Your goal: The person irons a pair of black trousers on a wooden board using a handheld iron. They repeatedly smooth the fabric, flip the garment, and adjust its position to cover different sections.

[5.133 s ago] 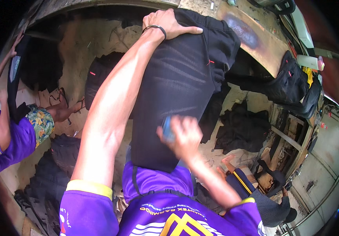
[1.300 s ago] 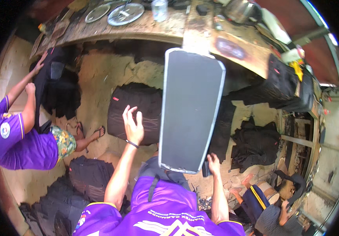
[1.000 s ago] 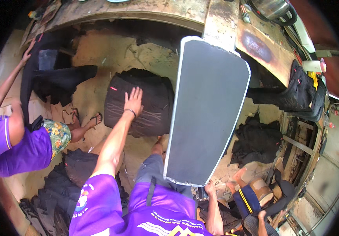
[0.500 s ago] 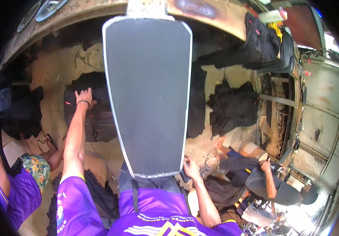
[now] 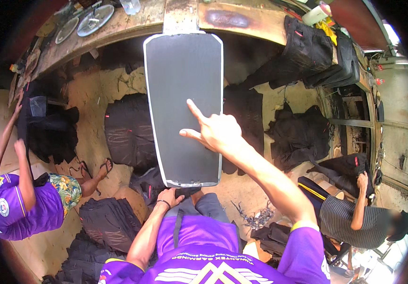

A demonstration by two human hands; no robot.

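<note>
A long dark-grey board [image 5: 180, 66] with a pale edge stretches away from my body. Over its right half is my right hand [image 5: 220, 132], index finger and thumb stretched out, the other fingers curled, holding nothing. The index fingertip points at the board's middle, where a tiny mark shows; whether it touches cannot be told. My left hand [image 5: 170, 199] is at the board's near end, by my lap, its fingers bent around something dark that I cannot make out. Beside it, partly under the board, lies a dark cloth [image 5: 143, 182]. Black garments [image 5: 128, 125] lie below the board's left side.
A wooden bench [image 5: 133, 23] runs along the far side, with a scorched patch, round plates [image 5: 95, 20] and draped black trousers [image 5: 308, 47]. One co-worker [image 5: 33, 199] in purple handles dark cloth at left. Another [image 5: 350, 217] in a striped shirt holds black cloth at right.
My right hand has come up from the board's near right corner onto its surface. My left hand has left the garments at left and drawn back to the near end. The view has shifted.
</note>
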